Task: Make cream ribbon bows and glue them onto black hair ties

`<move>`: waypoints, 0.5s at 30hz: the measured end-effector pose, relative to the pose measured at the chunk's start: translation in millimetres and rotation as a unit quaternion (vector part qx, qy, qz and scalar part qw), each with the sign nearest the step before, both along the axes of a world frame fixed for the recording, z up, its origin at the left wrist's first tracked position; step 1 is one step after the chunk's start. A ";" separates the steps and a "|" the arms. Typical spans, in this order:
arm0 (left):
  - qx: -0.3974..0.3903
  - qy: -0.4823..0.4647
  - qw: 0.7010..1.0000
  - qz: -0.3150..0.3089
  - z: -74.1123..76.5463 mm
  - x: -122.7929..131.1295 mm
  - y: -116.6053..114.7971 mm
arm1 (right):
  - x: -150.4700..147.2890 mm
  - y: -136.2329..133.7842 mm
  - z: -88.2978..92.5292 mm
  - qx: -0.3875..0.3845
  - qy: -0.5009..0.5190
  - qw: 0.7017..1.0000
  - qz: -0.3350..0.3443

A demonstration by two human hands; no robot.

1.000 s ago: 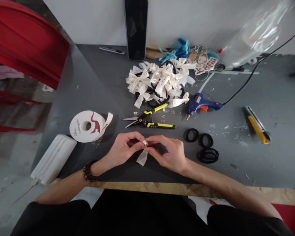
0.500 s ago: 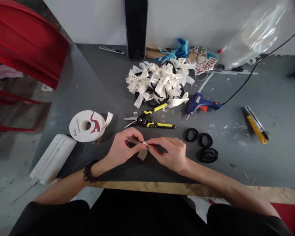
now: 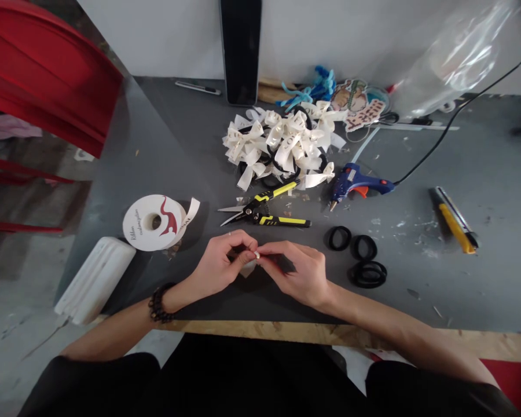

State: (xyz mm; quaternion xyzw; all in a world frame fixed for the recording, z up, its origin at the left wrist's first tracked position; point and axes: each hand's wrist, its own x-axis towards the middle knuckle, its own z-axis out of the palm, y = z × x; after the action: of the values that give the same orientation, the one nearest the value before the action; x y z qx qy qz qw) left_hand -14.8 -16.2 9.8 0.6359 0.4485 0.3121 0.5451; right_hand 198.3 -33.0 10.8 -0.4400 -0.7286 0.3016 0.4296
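Observation:
My left hand (image 3: 221,260) and my right hand (image 3: 297,269) meet over the front of the grey table, fingertips pinched together on a short white ribbon (image 3: 248,269). Much of the ribbon is hidden by my fingers; one tail hangs below them. Just beyond my hands lie spring-handled snips (image 3: 260,211) with black and yellow grips, blades apart. To the left stands a ribbon spool (image 3: 134,223) with a loose printed end. Several black hair ties (image 3: 364,248) lie to the right of my right hand. Farther back is a pile of white ribbon bows (image 3: 286,142) on black bands.
A blue glue gun (image 3: 358,182) with a black cord lies right of the bows. A yellow utility knife (image 3: 455,223) is at the right. A white box-shaped device (image 3: 95,281) sits at the left edge. A phone (image 3: 241,52) leans on the wall.
The ribbon between my fingertips has been drawn into a tighter bunch, and less of its tail shows. Both hands stay in nearly the same place.

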 end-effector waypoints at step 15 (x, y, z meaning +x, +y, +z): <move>-0.053 -0.050 0.997 0.015 0.0 -0.3 0.6 | 3.4 6.1 3.7 -0.038 -0.017 0.999 0.025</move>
State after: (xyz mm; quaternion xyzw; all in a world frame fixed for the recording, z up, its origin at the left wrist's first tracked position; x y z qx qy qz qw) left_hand -15.1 -15.6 9.8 0.5824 0.4464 0.3275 0.5951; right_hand 201.7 -26.8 14.5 -0.4429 -0.7347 0.3323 0.3920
